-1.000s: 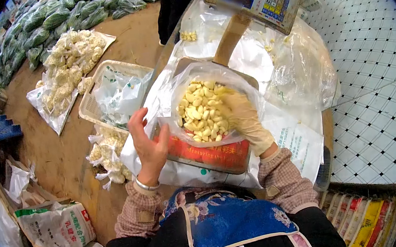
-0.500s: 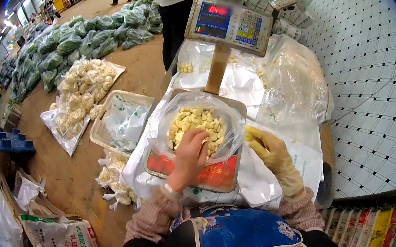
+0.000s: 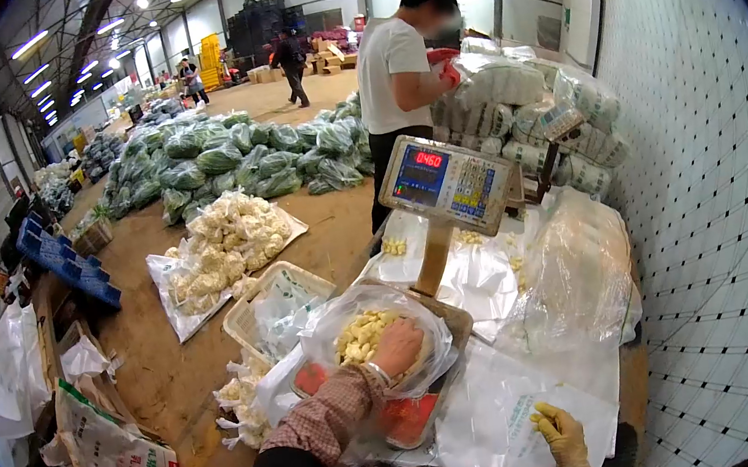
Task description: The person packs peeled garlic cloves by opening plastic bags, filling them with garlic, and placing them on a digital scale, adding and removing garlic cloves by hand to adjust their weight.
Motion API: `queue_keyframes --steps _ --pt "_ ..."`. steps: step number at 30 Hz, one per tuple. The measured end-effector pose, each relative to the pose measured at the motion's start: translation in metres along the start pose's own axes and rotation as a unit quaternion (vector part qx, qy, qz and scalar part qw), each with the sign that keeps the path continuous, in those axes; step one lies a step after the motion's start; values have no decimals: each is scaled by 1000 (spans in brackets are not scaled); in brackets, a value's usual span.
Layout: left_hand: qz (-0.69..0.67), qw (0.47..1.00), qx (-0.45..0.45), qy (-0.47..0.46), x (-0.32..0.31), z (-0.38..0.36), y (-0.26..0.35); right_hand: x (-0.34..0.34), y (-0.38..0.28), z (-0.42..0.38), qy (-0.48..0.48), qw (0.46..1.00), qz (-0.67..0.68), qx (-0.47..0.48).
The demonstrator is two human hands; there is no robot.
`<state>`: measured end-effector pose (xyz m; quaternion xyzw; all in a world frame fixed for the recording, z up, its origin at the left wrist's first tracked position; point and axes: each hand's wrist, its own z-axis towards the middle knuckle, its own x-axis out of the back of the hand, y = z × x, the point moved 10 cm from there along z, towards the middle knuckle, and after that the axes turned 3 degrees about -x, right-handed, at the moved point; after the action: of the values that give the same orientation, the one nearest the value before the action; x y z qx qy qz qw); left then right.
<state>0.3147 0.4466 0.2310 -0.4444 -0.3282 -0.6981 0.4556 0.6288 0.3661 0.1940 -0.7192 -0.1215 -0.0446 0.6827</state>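
Observation:
Peeled garlic cloves (image 3: 361, 333) fill a clear plastic bag (image 3: 320, 337) that stands opened on the weighing scale. My bare left hand (image 3: 398, 347) reaches into the bag and rests on the cloves; its fingertips are hidden among them. My right hand (image 3: 561, 436), in a yellowish glove, is off to the right above white plastic sheeting (image 3: 499, 396). Its fingers are loosely bent and apart, with nothing visible in them. Behind the bag, the scale's display (image 3: 427, 160) shows red digits. A red printed surface (image 3: 408, 418) shows on the scale's pan below the bag.
A pale basket (image 3: 237, 325) with plastic bags stands left of the scale. Bagged garlic (image 3: 229, 248) and green vegetables in bags (image 3: 222, 159) lie on the floor. A person in a white shirt (image 3: 391, 75) stands beyond the scale, beside stacked packages (image 3: 500, 80). A tiled wall (image 3: 718, 188) runs along the right.
The view has tilted up, showing more of the hall. My left hand has gone from above the cloves down onto them at the bag's right side. My right hand has moved away from the bag.

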Motion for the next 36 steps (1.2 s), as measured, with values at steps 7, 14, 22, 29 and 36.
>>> queue_keyframes --steps 7,14,22,29,36 --pt "-190 978 85 21 42 0 -10 11 21 28 -48 997 47 -35" --pt "-361 915 151 101 93 -19 -19 -14 1 49 -80 994 -65 26" --pt "-651 707 186 203 97 -18 -6 2 13 30 -67 997 16 18" --pt "-643 715 223 161 71 -13 -16 18 19 9 -12 1000 3 -25" --pt "-407 868 277 62 45 -46 -53 28 10 10 -8 985 -163 -51"
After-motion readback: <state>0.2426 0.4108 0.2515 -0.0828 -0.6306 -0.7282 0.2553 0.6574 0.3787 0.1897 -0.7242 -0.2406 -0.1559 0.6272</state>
